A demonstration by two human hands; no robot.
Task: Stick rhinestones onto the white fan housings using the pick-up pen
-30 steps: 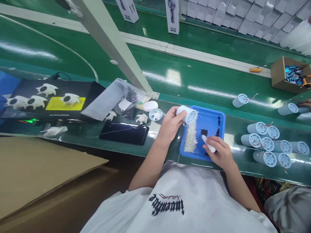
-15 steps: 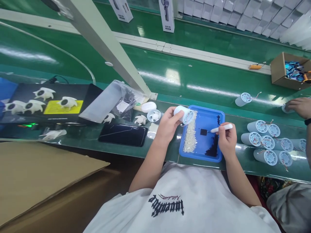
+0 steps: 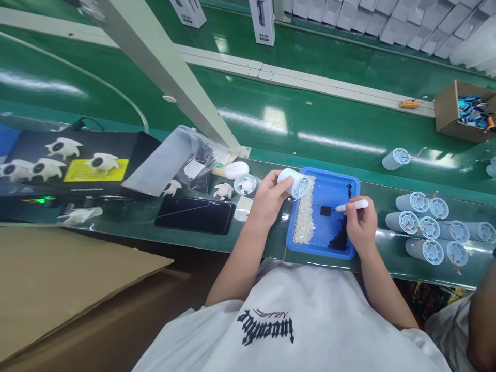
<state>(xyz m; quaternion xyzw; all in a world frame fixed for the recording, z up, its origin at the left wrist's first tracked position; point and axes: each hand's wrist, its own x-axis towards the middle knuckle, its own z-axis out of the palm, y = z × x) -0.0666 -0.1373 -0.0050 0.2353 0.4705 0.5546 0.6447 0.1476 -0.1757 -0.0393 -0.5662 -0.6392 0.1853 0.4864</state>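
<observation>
My left hand (image 3: 267, 199) grips a light blue fan housing (image 3: 291, 183), a short cylinder tilted with its spoked end and wires toward the right. It is held over the left rim of a blue tray (image 3: 298, 247). Between the fingers of my right hand (image 3: 361, 222) is a white pen-shaped tool (image 3: 353, 205), its tip pointing left over the tray. Close to that tip lies a small black square (image 3: 325, 211). Tiny white pieces (image 3: 304, 222) lie heaped along the tray's left side, and tiny black pieces (image 3: 340, 236) along its right side.
Several blue fan housings (image 3: 432, 227) with wires stand to the right. Left of the tray lie a phone (image 3: 196, 216), white fan blades (image 3: 223, 191) and a clear plastic bag (image 3: 197, 157). A slanted metal post (image 3: 174, 77) rises behind. A co-worker's arm (image 3: 482, 320) shows at the right edge.
The co-worker's hand at the far right has pulled back from the housing there, and the arm is now lower. The view has shifted slightly. My hands stay nearly still with the same things held.
</observation>
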